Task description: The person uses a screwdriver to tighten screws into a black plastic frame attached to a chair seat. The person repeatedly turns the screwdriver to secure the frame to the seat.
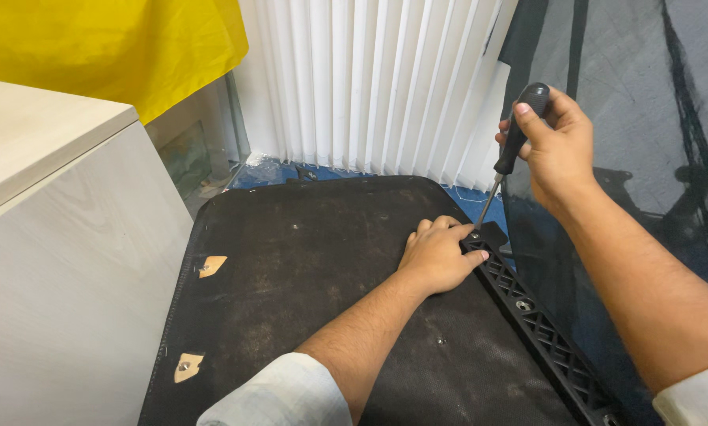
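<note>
My right hand (555,150) grips the black handle of a screwdriver (516,142), whose metal shaft slants down to the far end of a black ribbed plastic bracket (543,327). The bracket runs along the right edge of a black fabric-covered chair seat underside (307,276). My left hand (441,254) rests flat on the seat, fingertips touching the bracket beside the screwdriver tip. A metal screw head (522,304) shows farther down the bracket.
A black mesh chair back (646,118) stands at the right. A pale wooden cabinet (62,260) is at the left, yellow cloth (109,43) above it, white vertical blinds (370,79) behind. Two torn spots with fasteners (210,266) mark the seat's left edge.
</note>
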